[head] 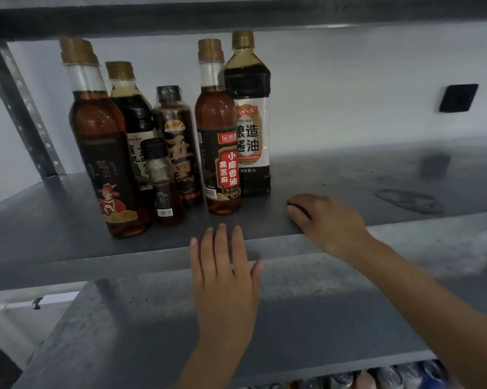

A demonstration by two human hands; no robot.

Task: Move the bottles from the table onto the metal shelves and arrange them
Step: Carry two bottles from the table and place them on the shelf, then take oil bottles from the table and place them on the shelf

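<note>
Sauce bottles cluster upper left on the metal shelf; left hand centre, fingers straight, released — right hand curled, grasp unclear.

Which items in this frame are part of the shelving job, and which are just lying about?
Job: tall amber bottle; rear gold-capped bottle; black-capped dark bottle; small black-capped bottle; red-label bottle; soy sauce bottle; metal shelf; left hand; right hand.
Just lying about: black wall plate; blurred items on the lower shelf.
</note>
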